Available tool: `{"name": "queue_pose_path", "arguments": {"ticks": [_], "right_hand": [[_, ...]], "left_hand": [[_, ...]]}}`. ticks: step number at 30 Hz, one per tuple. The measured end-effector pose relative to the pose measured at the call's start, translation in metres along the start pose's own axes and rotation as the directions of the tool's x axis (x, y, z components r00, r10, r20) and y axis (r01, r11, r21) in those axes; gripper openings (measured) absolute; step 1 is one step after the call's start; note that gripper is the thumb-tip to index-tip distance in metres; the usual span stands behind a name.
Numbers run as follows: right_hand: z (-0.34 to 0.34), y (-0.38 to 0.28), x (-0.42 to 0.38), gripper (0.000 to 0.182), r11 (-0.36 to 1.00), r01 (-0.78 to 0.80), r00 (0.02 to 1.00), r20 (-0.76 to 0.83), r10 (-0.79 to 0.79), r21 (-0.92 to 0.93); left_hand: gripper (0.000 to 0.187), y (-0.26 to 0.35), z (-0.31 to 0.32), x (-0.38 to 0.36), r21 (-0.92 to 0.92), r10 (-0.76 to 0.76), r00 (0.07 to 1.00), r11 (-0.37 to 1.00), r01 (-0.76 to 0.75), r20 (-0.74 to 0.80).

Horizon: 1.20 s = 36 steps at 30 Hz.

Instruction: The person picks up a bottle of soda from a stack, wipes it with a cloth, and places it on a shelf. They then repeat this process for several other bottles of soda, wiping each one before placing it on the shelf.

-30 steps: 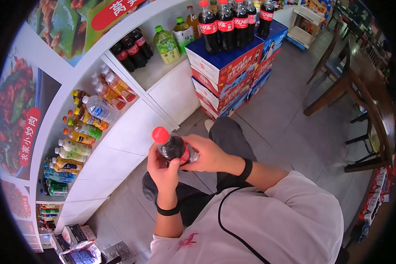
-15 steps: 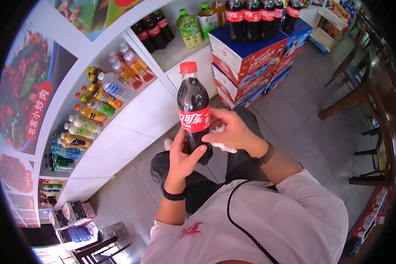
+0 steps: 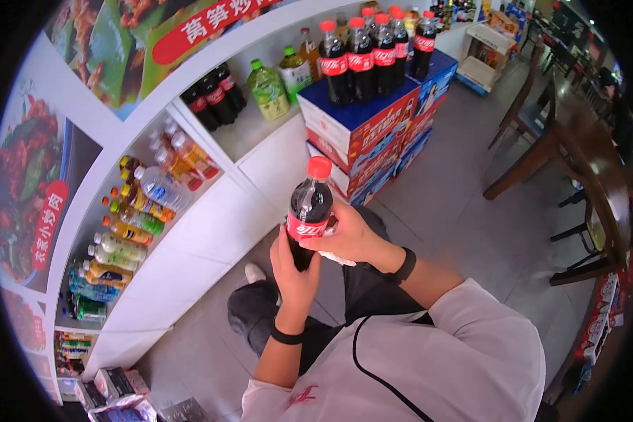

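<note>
A cola bottle point(image 3: 312, 202) with a red cap and red label is held upright, slightly tilted, in front of my body. My left hand point(image 3: 294, 273) wraps round its lower part, hiding some of the base. Against the bottle's right side, my right hand point(image 3: 355, 238) is closed on a crumpled white cloth point(image 3: 341, 259), perhaps a tissue, mostly hidden by the fingers. The right thumb lies across the front of the bottle, at the label's lower edge.
Several cola bottles point(image 3: 383, 60) stand on stacked drink cartons point(image 3: 355, 130) ahead. A white shelf unit point(image 3: 211, 232) on the left holds rows of drinks, including green bottles point(image 3: 267, 91). Wooden furniture point(image 3: 577, 141) stands on the right; small boxes point(image 3: 116, 387) sit at lower left.
Both hands and the bottle are lower in view, and the bottle's top tips more toward the camera. The right thumb has moved up to the label. My view has shifted, showing more bottles ahead.
</note>
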State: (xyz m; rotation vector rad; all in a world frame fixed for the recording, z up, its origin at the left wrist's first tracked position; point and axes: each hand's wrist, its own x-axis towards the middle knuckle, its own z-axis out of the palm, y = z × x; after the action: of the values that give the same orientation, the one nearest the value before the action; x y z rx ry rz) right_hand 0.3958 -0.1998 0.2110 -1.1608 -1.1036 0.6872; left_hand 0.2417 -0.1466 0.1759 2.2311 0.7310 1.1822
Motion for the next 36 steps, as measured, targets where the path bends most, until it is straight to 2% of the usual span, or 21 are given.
{"name": "queue_pose_path", "arguments": {"ticks": [2, 3, 6, 7, 8, 9, 11, 12, 13, 14, 16, 17, 20, 21, 24, 25, 32, 33, 36], "right_hand": [[-0.019, 0.006, 0.005, 0.063, 1.0, -0.025, 0.999, -0.024, 0.025, 0.018], [-0.034, 0.004, 0.009, 0.063, 1.0, -0.025, 0.999, -0.043, 0.026, 0.018], [-0.089, -0.007, 0.027, 0.057, 1.0, 0.007, 0.987, -0.162, -0.003, 0.029], [-0.112, -0.006, 0.034, 0.054, 1.0, 0.023, 0.972, -0.234, -0.025, -0.011], [-0.137, -0.002, 0.041, 0.052, 0.998, 0.035, 0.951, -0.306, -0.049, -0.05], [-0.165, -0.002, 0.05, 0.052, 0.993, 0.04, 0.931, -0.356, -0.075, -0.107], [-0.217, -0.003, 0.071, 0.051, 0.976, 0.074, 0.881, -0.446, -0.159, -0.203], [-0.24, -0.004, 0.082, 0.05, 0.964, 0.102, 0.849, -0.483, -0.213, -0.245], [-0.261, -0.009, 0.091, 0.049, 0.961, 0.044, 0.833, -0.521, -0.187, -0.274], [-0.281, -0.014, 0.1, 0.048, 0.954, -0.016, 0.814, -0.558, -0.162, -0.3], [-0.323, -0.012, 0.121, 0.046, 0.928, -0.026, 0.788, -0.579, -0.209, -0.371], [-0.337, -0.012, 0.131, 0.047, 0.939, -0.019, 0.78, -0.592, -0.202, -0.345], [-0.377, 0.001, 0.161, 0.045, 0.92, 0.029, 0.758, -0.591, -0.275, -0.391], [-0.386, 0.007, 0.169, 0.044, 0.925, 0.063, 0.768, -0.574, -0.286, -0.376], [-0.402, 0.024, 0.19, 0.044, 0.93, 0.032, 0.773, -0.581, -0.255, -0.366], [-0.402, 0.03, 0.195, 0.044, 0.934, 0.039, 0.769, -0.586, -0.256, -0.356], [-0.404, 0.035, 0.215, 0.045, 0.967, 0.119, 0.812, -0.538, -0.225, -0.225], [-0.405, 0.036, 0.215, 0.052, 0.965, 0.114, 0.821, -0.525, -0.224, -0.234], [-0.403, 0.041, 0.22, 0.062, 0.944, 0.08, 0.753, -0.601, -0.268, -0.32]], "left_hand": [[0.078, -0.004, -0.002, 0.004, -0.156, -0.01, 0.995, 0.987, 0.025, 0.099], [0.069, -0.009, -0.004, 0.005, -0.139, 0.014, 0.993, 0.99, 0.002, 0.115], [0.057, -0.039, -0.018, 0.005, 0.056, 0.048, 0.97, 0.996, -0.063, 0.24], [0.045, -0.05, -0.024, 0.003, 0.105, 0.01, 0.959, 0.994, -0.042, 0.283], [0.043, -0.066, -0.031, -0.002, 0.157, -0.068, 0.929, 0.987, 0.01, 0.364], [0.042, -0.083, -0.04, -0.008, 0.213, -0.147, 0.886, 0.975, 0.057, 0.44], [0.042, -0.113, -0.063, -0.023, 0.358, -0.408, 0.658, 0.908, 0.218, 0.633], [0.044, -0.134, -0.071, -0.031, 0.401, -0.465, 0.556, 0.883, 0.243, 0.688], [0.046, -0.15, -0.078, -0.039, 0.446, -0.519, 0.443, 0.855, 0.264, 0.732], [0.046, -0.157, -0.082, -0.044, 0.516, -0.545, 0.463, 0.833, 0.201, 0.699], [0.046, -0.169, -0.086, -0.052, 0.644, -0.585, 0.51, 0.761, 0.076, 0.631], [0.044, -0.188, -0.084, -0.064, 0.639, -0.527, 0.586, 0.769, 0.021, 0.615], [0.042, -0.19, -0.063, -0.068, 0.782, -0.588, 0.638, 0.622, -0.036, 0.497], [0.043, -0.197, -0.057, -0.077, 0.786, -0.516, 0.682, 0.601, -0.142, 0.518], [0.044, -0.186, -0.055, -0.067, 0.754, -0.514, 0.63, 0.631, -0.181, 0.582], [0.044, -0.192, -0.054, -0.07, 0.751, -0.479, 0.67, 0.635, -0.182, 0.567], [0.045, -0.195, -0.051, -0.07, 0.762, -0.495, 0.651, 0.613, -0.207, 0.575], [0.045, -0.196, -0.052, -0.069, 0.762, -0.493, 0.652, 0.612, -0.211, 0.576], [0.044, -0.195, -0.052, -0.069, 0.756, -0.491, 0.652, 0.622, -0.203, 0.578]]}}
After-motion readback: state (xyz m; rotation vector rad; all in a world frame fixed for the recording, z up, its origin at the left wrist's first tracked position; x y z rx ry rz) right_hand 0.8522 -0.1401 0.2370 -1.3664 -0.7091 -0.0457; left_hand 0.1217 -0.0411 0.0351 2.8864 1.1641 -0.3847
